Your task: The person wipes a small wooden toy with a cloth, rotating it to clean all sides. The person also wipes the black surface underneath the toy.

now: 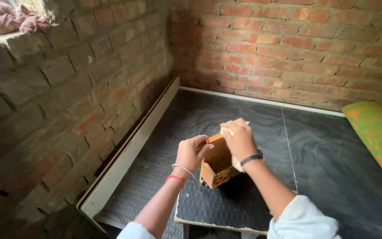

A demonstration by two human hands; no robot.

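Both hands (217, 148) grip a small wooden box (219, 163), its contents hidden; right (240, 140) clutches a cloth (229, 129).

brick walls (288, 48), rolled green-orange mat (379, 137), pink cloth (5, 17)

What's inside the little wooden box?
The right hand pushes a pale cloth into the wooden box, held by the left hand. Anything deeper inside is hidden by the hand and cloth.

A tan wooden box (217, 161) with a red-and-yellow patterned side sits above a black dotted board (226, 206), amid dark swirl-grained panels (323, 150), red-brown brick walls (288, 48), an orange mat (379, 137) with green motifs, and pink cloth (5, 17).
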